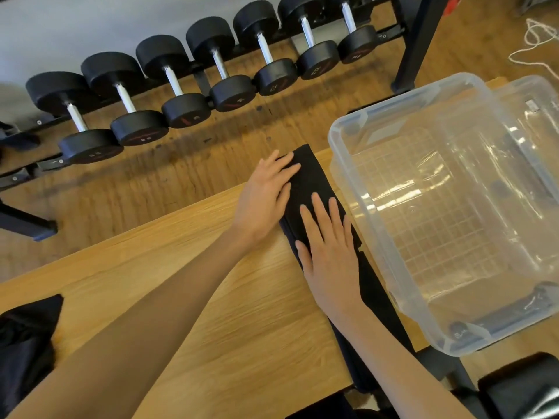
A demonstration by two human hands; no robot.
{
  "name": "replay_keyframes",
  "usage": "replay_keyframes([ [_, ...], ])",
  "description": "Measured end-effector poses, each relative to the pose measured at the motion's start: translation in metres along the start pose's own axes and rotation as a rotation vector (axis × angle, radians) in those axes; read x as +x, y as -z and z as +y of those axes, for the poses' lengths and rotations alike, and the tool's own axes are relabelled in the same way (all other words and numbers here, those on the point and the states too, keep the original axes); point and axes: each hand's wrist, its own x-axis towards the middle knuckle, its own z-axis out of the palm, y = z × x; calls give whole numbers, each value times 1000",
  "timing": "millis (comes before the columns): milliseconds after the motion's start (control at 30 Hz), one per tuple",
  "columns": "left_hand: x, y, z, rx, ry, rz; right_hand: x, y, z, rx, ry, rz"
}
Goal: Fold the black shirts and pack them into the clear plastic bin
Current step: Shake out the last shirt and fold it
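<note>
Both hands, left hand (266,195) & right hand (328,252), flat on black shirt (314,182), partly hiding it; near end cut off.

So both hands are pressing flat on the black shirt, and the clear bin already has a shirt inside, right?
Not quite. The head view shows the clear bin holds no shirt. Both the left hand and right hand do press flat on the black shirt.
</note>
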Motion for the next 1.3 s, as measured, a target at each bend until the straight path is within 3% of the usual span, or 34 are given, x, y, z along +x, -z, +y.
replay_keyframes([
  [133, -17, -16, 4, 148, 18, -117, -6, -19, 9, -114, -21, -122],
  [333, -17, -21, 0, 153, 44, -196, -9, -23, 16, -162, -22, -138],
  [467, -30, -6, 0, 108, 83, -144, -5, -15, 5, -146, 14, -101],
  [767, -103, 44, -40, 49, 267, 2, 5, -18, -51, -33, 299, -74],
  [1300, -283, 105, -114, 45, 685, 164, -17, -61, -200, 3, 696, -216],
])
